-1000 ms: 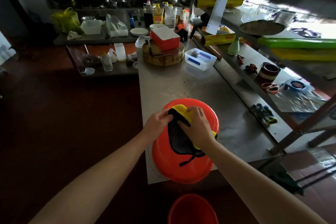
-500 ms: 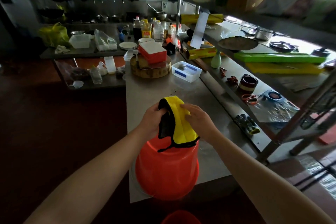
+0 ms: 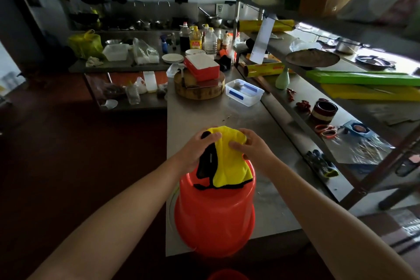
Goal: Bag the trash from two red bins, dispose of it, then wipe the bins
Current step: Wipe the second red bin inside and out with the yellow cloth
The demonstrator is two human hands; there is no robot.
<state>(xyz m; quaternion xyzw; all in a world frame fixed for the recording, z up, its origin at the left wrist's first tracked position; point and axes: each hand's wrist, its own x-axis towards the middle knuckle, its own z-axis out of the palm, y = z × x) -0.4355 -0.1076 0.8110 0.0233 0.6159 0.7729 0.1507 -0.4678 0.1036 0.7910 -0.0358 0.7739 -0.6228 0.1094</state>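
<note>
A red bin (image 3: pixel 216 218) is set upside down at the near edge of the steel table (image 3: pixel 200 113), with a yellow-and-black cloth (image 3: pixel 227 166) hanging onto its upturned base. The cloth's bunched top is gripped by the left hand (image 3: pixel 197 150) and pinched by the right hand (image 3: pixel 252 146). The rim of a second red bin (image 3: pixel 227 275) is seen below.

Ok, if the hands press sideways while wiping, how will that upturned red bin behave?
Probably light: the red bin looks like thin, empty plastic. It may slide easily on the smooth steel table. Its rim seems to overhang the near edge, so it could tip off.
</note>
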